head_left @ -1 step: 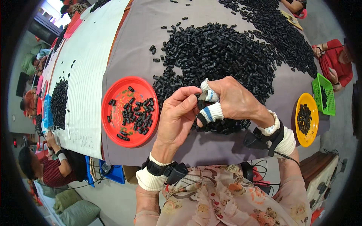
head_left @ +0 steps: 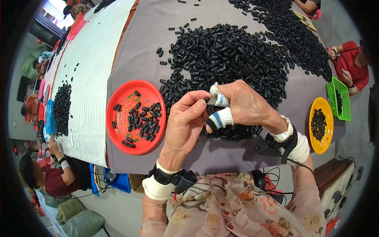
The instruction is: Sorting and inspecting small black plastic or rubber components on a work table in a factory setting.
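Okay, using the red plate [head_left: 124,93] as the reference: the left hand [head_left: 181,122] is just right of it, thumb and index fingertip pinching one small black cylinder [head_left: 207,100], so that piece sits a bit right of the plate's rim. The fingers cover most of it, so I can't tell which end is showing. The right hand [head_left: 248,103], further right of the plate, has a little metal blade [head_left: 212,100] pinched between thumb and finger, both wearing white fabric finger guards [head_left: 223,117]. Blade and piece look to be touching or very nearly; can't swear to it from this angle.

My take is it's fine blade work on the piece's edge. To do it well, I'd pinch firmly but well back on the cylinder, so just the bit being worked pokes out. Those left tips are bare, so short light strokes aimed away from them beat one hard push, and I'd turn the piece rather than twist the blade. Bracing the hands together should help too.

Around them: a loose batch of black cylinders [head_left: 148,125] lies in the red plate, a big heap [head_left: 233,55] spreads to the right of it, and a yellow plate [head_left: 320,147] sits far off to its right.
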{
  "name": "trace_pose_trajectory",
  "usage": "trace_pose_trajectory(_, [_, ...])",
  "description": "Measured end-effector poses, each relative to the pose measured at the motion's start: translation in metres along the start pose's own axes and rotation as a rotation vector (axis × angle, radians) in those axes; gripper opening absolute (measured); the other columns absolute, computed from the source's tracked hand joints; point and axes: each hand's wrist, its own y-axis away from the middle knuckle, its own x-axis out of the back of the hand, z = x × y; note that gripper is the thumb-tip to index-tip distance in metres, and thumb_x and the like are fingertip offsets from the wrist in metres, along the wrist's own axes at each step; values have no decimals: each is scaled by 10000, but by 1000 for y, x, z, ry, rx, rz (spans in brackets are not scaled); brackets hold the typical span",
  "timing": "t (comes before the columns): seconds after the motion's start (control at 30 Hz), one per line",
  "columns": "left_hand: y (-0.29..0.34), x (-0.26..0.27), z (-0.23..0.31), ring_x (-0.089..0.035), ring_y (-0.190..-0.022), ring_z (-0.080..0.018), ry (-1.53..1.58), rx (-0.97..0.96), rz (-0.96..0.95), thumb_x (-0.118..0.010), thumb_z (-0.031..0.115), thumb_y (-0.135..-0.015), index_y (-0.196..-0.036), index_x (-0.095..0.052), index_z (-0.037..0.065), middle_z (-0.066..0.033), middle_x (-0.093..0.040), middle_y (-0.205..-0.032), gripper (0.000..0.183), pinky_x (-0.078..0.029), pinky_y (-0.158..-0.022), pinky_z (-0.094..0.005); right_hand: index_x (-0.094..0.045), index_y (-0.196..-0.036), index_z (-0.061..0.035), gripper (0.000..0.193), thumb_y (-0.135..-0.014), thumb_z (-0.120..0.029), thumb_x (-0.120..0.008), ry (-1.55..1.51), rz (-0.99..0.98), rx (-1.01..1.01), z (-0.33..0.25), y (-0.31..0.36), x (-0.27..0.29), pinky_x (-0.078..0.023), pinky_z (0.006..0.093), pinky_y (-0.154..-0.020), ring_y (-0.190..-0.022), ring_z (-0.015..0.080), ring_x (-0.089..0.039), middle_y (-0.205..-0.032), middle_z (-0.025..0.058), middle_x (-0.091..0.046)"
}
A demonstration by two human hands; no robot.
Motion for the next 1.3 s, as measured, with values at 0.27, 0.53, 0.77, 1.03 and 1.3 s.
trace_pose_trajectory(0.27, [-1,-3,-3,-571,-810,-105,-16,-11,34,-552,86,-868,-1060,-562,-4,-65,-604,-955,213,-479,-730,-249,-506,-678,31,409,-620,-302,-736,10,-16,28,5,0,-2,-417,342,-505,-497,245,-518,-563,142,-523])
trace_pose_trajectory(0.53, [-2,1,-6,-571,-832,-105,-32,-23,22,-559,91,-866,-1064,-574,-14,-67,-609,-967,225,-474,-759,-250,-527,-708,47,379,-649,-272,-724,26,-37,38,1,0,1,-430,360,-519,-529,306,-556,-601,183,-548])
trace_pose_trajectory(0.77, [-2,0,-8,-571,-819,-100,-59,-46,20,-562,93,-863,-1056,-573,-14,-62,-610,-947,221,-475,-748,-246,-523,-696,52,374,-657,-263,-721,45,-16,72,7,0,-2,-428,367,-515,-524,310,-556,-594,186,-545])
trace_pose_trajectory(1.03, [-2,0,-8,-579,-797,-102,-79,-67,18,-562,86,-861,-1047,-573,-16,-65,-613,-932,213,-483,-728,-245,-524,-683,45,385,-659,-279,-730,24,-19,83,8,1,-4,-419,376,-500,-524,333,-549,-589,182,-550])
trace_pose_trajectory(1.3, [0,1,-10,-587,-772,-111,-92,-95,21,-571,84,-855,-1034,-578,-17,-68,-617,-921,206,-490,-705,-246,-535,-698,43,347,-681,-259,-705,19,-18,96,11,2,-7,-422,387,-506,-540,355,-551,-609,191,-561])
